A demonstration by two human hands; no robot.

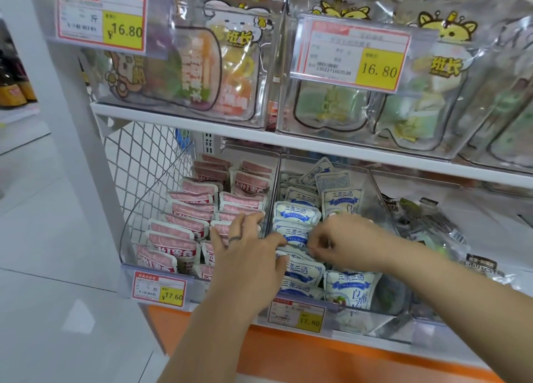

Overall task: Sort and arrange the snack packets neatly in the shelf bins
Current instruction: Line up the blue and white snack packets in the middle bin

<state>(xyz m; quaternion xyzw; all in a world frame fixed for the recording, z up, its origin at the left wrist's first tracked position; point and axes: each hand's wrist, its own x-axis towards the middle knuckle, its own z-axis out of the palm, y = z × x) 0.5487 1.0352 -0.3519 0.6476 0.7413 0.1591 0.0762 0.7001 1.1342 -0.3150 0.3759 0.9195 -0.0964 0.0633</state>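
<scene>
Head view. Blue-white packets (297,212) fill the middle clear bin (375,206) on the lower shelf. Left hand (245,255) is at that bin's left wall, fingers spread over the pink packets (184,209) next door, thumb touching a blue-white one. Right hand (349,238) is inside the middle bin, fingers curled, pinching blue-white packets near its front. Dark packets (427,218) lie right of it.

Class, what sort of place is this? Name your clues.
Probably a shop's snack aisle: yellow price tags hang on clear shelf bins, which hold rows of identical pink packets and blue-and-white packets.
</scene>
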